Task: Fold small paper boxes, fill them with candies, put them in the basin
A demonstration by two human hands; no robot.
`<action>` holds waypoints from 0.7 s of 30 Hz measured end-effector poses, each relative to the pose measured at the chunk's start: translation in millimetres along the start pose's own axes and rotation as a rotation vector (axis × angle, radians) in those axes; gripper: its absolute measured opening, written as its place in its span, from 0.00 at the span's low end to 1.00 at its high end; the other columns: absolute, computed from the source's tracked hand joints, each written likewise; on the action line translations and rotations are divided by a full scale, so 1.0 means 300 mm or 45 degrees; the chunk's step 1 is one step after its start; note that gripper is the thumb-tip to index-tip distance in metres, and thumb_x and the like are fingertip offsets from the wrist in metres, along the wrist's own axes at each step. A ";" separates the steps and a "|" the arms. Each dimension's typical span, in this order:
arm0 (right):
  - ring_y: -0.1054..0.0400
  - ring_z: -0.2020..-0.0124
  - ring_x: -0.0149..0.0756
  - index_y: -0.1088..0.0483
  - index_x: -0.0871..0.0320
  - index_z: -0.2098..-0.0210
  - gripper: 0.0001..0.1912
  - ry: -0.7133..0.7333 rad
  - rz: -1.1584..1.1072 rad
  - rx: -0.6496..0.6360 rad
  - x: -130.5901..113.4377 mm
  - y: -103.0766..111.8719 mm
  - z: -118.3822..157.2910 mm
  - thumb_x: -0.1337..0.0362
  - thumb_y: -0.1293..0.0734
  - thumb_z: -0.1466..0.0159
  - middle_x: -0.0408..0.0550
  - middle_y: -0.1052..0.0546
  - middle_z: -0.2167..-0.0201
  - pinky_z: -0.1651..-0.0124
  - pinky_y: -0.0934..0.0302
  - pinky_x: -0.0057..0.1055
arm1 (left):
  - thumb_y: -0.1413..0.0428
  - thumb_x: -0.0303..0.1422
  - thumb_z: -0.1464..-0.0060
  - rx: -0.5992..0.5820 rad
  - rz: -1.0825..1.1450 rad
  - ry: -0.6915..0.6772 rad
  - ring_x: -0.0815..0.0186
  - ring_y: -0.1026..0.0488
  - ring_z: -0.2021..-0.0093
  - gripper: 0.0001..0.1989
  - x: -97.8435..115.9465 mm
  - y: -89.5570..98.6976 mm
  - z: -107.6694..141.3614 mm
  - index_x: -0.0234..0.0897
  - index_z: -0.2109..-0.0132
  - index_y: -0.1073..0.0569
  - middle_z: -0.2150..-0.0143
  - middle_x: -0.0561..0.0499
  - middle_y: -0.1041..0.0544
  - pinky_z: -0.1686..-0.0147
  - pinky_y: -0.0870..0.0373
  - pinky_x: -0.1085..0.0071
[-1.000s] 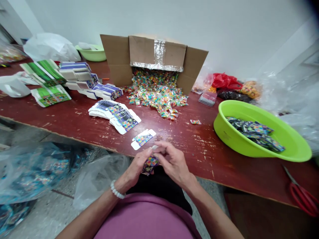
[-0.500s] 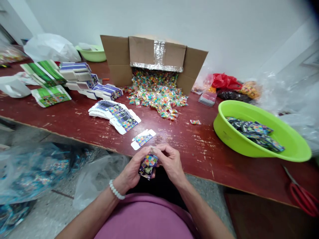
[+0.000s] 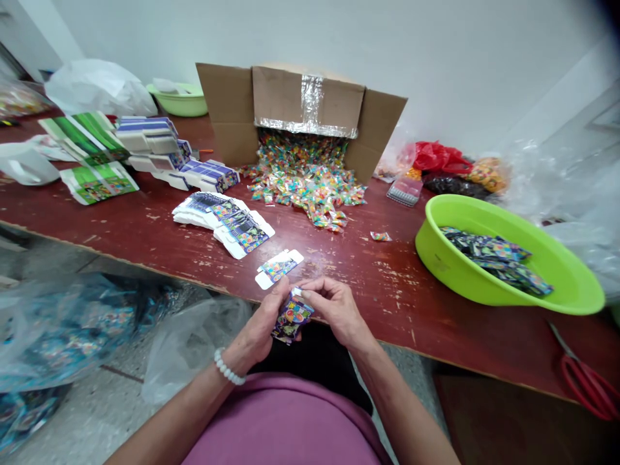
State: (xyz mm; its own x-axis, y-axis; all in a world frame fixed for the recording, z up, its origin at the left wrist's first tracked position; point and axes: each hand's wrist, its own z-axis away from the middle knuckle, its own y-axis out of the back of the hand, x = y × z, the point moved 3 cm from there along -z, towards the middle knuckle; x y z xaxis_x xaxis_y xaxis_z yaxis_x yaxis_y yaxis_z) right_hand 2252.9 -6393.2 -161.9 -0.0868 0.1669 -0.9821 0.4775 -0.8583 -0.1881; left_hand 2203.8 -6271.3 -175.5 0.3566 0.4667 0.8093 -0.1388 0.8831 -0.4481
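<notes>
My left hand [image 3: 264,326] is closed around a small printed candy box [image 3: 293,318], dark with bright colours, held just over the front edge of the table. At the box's white upper flap, the thumb and fingers of my right hand [image 3: 334,307] are pinched together on the cardboard. Just beyond my hands, a single flattened carton [image 3: 279,267] lies on the table. Further left is a fanned stack of flat cartons [image 3: 223,219] with the same print. What is inside the held box is hidden.
An opened cardboard box [image 3: 307,100] spills wrapped candies [image 3: 310,187] onto the red table [image 3: 358,284]. At right stand a green basin [image 3: 450,287] with dark packets and red-handled scissors [image 3: 586,384]. Bundled cartons [image 3: 99,181] sit at left; plastic bags [image 3: 194,349] lie below the table edge.
My right fingers have shifted slightly away from my left hand, and the box's white flap shows more between them. The box has tilted a little and moved slightly right.
</notes>
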 end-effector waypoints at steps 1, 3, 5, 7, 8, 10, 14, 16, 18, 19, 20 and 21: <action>0.24 0.65 0.35 0.24 0.58 0.71 0.09 0.024 0.015 0.012 -0.003 0.000 0.002 0.58 0.27 0.43 0.48 0.18 0.62 0.64 0.31 0.29 | 0.48 0.56 0.44 0.022 -0.011 -0.011 0.65 0.29 0.76 0.31 0.003 0.000 0.000 0.33 0.49 0.24 0.68 0.46 0.23 0.83 0.30 0.72; 0.24 0.62 0.36 0.23 0.57 0.68 0.08 0.092 0.101 0.040 -0.009 -0.001 0.010 0.59 0.28 0.41 0.48 0.18 0.61 0.60 0.31 0.30 | 0.45 0.55 0.46 0.071 -0.024 -0.017 0.66 0.29 0.78 0.30 0.009 0.001 0.000 0.33 0.51 0.23 0.69 0.47 0.23 0.83 0.31 0.72; 0.25 0.59 0.37 0.22 0.56 0.65 0.07 0.136 0.181 0.065 -0.010 -0.001 0.019 0.59 0.30 0.38 0.48 0.19 0.58 0.58 0.31 0.30 | 0.43 0.54 0.47 0.104 -0.023 -0.008 0.66 0.30 0.79 0.28 0.015 0.001 -0.001 0.33 0.52 0.24 0.70 0.48 0.23 0.83 0.31 0.72; 0.26 0.59 0.36 0.22 0.55 0.62 0.08 0.135 0.193 0.072 -0.005 -0.002 0.022 0.59 0.30 0.38 0.47 0.19 0.58 0.58 0.31 0.30 | 0.43 0.52 0.47 0.126 -0.013 0.001 0.67 0.30 0.80 0.27 0.017 0.003 -0.002 0.33 0.52 0.24 0.71 0.49 0.24 0.83 0.32 0.73; 0.26 0.60 0.35 0.23 0.55 0.60 0.09 0.120 0.167 0.073 -0.001 -0.002 0.021 0.58 0.30 0.38 0.46 0.20 0.59 0.59 0.31 0.30 | 0.43 0.52 0.47 0.137 -0.007 0.005 0.68 0.31 0.81 0.26 0.017 0.005 -0.003 0.33 0.53 0.24 0.72 0.50 0.24 0.84 0.32 0.73; 0.26 0.62 0.35 0.24 0.55 0.58 0.11 0.074 0.096 0.066 0.006 -0.002 0.017 0.58 0.29 0.39 0.46 0.20 0.60 0.61 0.31 0.29 | 0.43 0.51 0.46 0.156 -0.002 0.017 0.68 0.31 0.81 0.25 0.013 0.010 -0.005 0.33 0.53 0.24 0.73 0.50 0.25 0.84 0.32 0.73; 0.25 0.62 0.37 0.24 0.56 0.65 0.08 0.051 0.143 0.045 0.012 -0.010 0.011 0.58 0.29 0.40 0.48 0.19 0.59 0.62 0.31 0.31 | 0.44 0.48 0.44 0.125 0.036 0.045 0.66 0.29 0.79 0.24 -0.001 0.017 -0.010 0.34 0.49 0.24 0.69 0.48 0.22 0.83 0.30 0.72; 0.25 0.61 0.38 0.24 0.56 0.68 0.07 0.170 0.314 0.104 0.002 -0.010 0.014 0.59 0.30 0.39 0.48 0.19 0.60 0.60 0.32 0.32 | 0.45 0.48 0.43 0.121 0.062 0.049 0.67 0.29 0.78 0.24 -0.006 0.018 -0.011 0.35 0.49 0.24 0.68 0.48 0.22 0.82 0.30 0.72; 0.26 0.61 0.37 0.24 0.56 0.69 0.06 0.278 0.449 0.163 -0.008 -0.006 0.015 0.60 0.30 0.39 0.47 0.19 0.61 0.57 0.33 0.32 | 0.45 0.50 0.43 0.127 0.038 0.028 0.68 0.30 0.78 0.25 -0.005 0.016 -0.009 0.36 0.48 0.23 0.68 0.48 0.22 0.82 0.31 0.73; 0.26 0.62 0.37 0.25 0.56 0.70 0.06 0.275 0.451 0.158 -0.009 -0.002 0.012 0.60 0.30 0.39 0.47 0.19 0.61 0.58 0.33 0.32 | 0.45 0.51 0.44 0.124 0.002 0.007 0.68 0.30 0.78 0.26 -0.003 0.014 -0.006 0.36 0.48 0.23 0.67 0.47 0.22 0.82 0.31 0.73; 0.26 0.62 0.37 0.25 0.57 0.71 0.07 0.227 0.405 0.128 -0.007 0.002 0.007 0.60 0.29 0.40 0.47 0.18 0.61 0.59 0.33 0.32 | 0.46 0.53 0.44 0.113 -0.044 -0.013 0.69 0.30 0.78 0.28 0.000 0.012 -0.004 0.36 0.48 0.23 0.66 0.47 0.21 0.82 0.31 0.74; 0.25 0.63 0.37 0.26 0.57 0.72 0.08 0.152 0.325 0.088 -0.002 0.007 0.001 0.59 0.29 0.40 0.47 0.18 0.61 0.61 0.32 0.32 | 0.47 0.56 0.45 0.099 -0.092 -0.029 0.69 0.30 0.77 0.30 0.003 0.009 -0.001 0.36 0.47 0.23 0.65 0.46 0.21 0.81 0.31 0.74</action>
State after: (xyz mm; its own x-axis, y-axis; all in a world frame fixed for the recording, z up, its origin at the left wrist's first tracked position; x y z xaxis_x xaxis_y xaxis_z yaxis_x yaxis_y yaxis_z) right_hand 2253.6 -6395.2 -161.7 0.1339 -0.0062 -0.9910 0.4098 -0.9101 0.0611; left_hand 2204.0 -6268.5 -176.1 0.3470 0.4015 0.8475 -0.1848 0.9153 -0.3580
